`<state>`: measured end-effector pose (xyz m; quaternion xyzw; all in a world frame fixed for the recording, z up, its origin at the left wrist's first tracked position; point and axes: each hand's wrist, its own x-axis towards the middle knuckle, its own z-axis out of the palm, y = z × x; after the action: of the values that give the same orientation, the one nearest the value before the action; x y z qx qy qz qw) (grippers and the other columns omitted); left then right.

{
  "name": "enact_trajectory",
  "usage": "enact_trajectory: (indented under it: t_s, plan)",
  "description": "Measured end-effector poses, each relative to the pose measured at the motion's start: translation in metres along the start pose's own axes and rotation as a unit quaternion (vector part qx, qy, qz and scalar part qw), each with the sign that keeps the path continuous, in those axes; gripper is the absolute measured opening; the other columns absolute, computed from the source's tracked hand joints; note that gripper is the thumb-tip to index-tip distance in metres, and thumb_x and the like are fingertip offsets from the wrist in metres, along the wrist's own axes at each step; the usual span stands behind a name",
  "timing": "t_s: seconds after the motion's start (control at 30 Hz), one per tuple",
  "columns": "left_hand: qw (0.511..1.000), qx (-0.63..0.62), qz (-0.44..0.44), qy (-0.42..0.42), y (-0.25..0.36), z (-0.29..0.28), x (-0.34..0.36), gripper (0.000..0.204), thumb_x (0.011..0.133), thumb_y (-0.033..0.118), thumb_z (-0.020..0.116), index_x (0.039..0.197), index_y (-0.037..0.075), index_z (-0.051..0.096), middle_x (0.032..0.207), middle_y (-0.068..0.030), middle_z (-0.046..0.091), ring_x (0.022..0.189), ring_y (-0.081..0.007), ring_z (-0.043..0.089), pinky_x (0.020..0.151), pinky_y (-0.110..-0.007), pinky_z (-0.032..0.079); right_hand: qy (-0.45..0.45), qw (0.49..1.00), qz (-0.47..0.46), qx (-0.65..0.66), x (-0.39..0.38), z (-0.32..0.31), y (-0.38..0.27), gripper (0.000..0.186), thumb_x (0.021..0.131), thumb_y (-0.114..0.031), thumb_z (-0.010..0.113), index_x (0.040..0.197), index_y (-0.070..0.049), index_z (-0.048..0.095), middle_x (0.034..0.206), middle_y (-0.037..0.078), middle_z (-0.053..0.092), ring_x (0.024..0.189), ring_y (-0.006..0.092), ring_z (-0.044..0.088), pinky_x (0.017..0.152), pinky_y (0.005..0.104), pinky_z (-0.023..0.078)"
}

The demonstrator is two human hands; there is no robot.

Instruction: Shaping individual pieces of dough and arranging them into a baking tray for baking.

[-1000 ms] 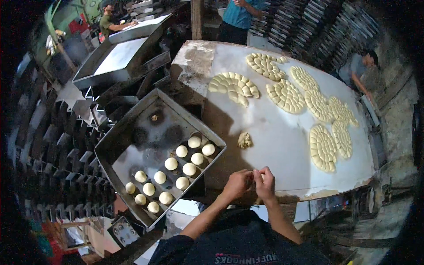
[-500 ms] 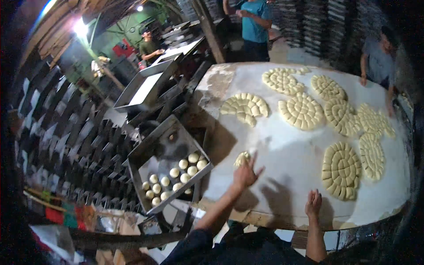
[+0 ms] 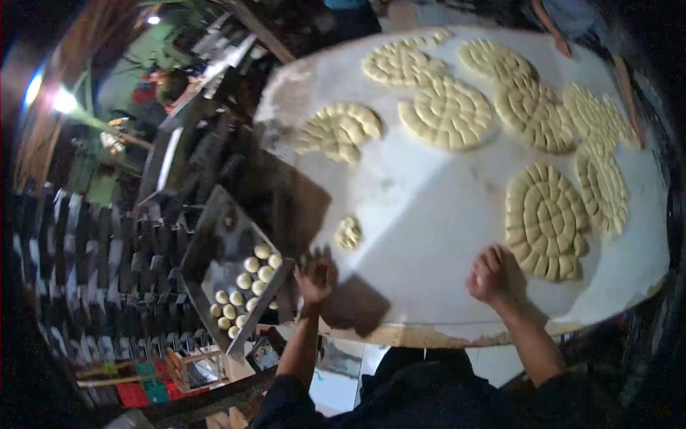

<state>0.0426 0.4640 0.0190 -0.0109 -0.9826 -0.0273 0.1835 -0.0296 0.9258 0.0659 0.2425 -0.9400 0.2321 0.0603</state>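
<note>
My left hand [image 3: 316, 280], its fingers apart, is at the table's left edge, beside the rim of a metal tray [image 3: 202, 227]. Several round dough balls [image 3: 251, 264] lie grouped in that tray. Just beyond my left hand, a small heap of dough pieces [image 3: 349, 233] lies on the table. My right hand [image 3: 489, 274] is curled closed, low over the pale table [image 3: 421, 250]; anything inside its fingers is hidden. Right beside it lies a large coil of cut dough pieces [image 3: 547, 222].
More cut dough coils [image 3: 446, 114] cover the table's far and right side. A partial coil [image 3: 339, 132] lies far left. Stacked dark metal trays [image 3: 107, 264] fill the left. Another person's hand [image 3: 563, 47] rests at the far right edge.
My left hand has drawn back from the small dough heap toward the tray. My right hand has curled closed and moved beside the large coil. The view has shifted.
</note>
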Motion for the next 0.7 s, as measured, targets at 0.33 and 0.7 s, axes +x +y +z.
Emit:
enact_trajectory:
  t_s: [0.33,0.7]
  plan:
    - [0.952,-0.265,-0.142,-0.061,-0.018,0.051,-0.067,0.026,0.095,0.025,0.053,0.11,0.005,0.059,0.108,-0.0073,0.064,0.099,-0.0239,0.059,0.088,-0.036,0.047,-0.036,0.993,-0.059,0.093,-0.058,0.039,-0.011,0.013,0.072,-0.009,0.062,0.08,-0.004,0.054,0.083,0.017,0.055,0.092,0.041,0.055,0.094,0.0545,0.044]
    - [0.927,-0.35,-0.131,-0.028,0.055,0.022,-0.001,0.042,0.088,0.022,0.062,0.124,0.003,0.051,0.118,-0.0118,0.057,0.108,-0.0211,0.052,0.097,-0.033,0.041,0.119,0.982,0.147,-0.019,0.023,0.086,-0.104,0.008,0.083,-0.007,0.058,0.089,-0.004,0.053,0.097,0.014,0.056,0.094,0.0344,0.053,0.082,0.0483,0.041]
